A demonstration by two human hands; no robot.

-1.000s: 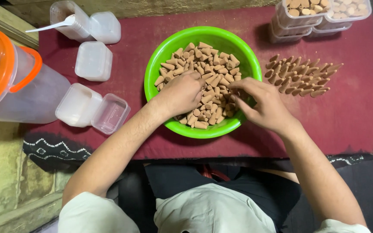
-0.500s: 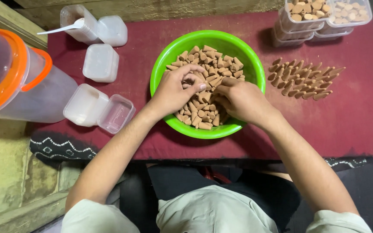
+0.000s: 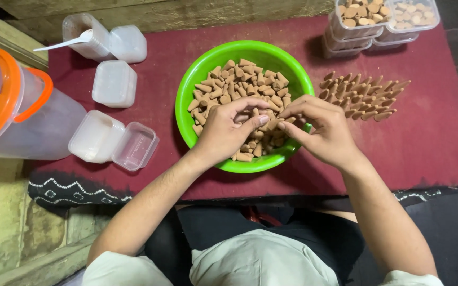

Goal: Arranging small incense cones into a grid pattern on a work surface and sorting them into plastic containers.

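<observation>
Both hands had lifted slightly and drawn together over the near side of the green bowl (image 3: 189, 85). At far left stood a clear jug with an orange rim (image 3: 22, 114) and empty lidded tubs (image 3: 113, 140). Left hand (image 3: 223, 130) and right hand (image 3: 324, 130) met, fingers pinching a few cones (image 3: 242, 82). Much of the heap remained in the bowl; a row of sorted cones (image 3: 361, 98) lay right on the tabletop (image 3: 436, 137), beside filled tubs (image 3: 382, 16).
</observation>
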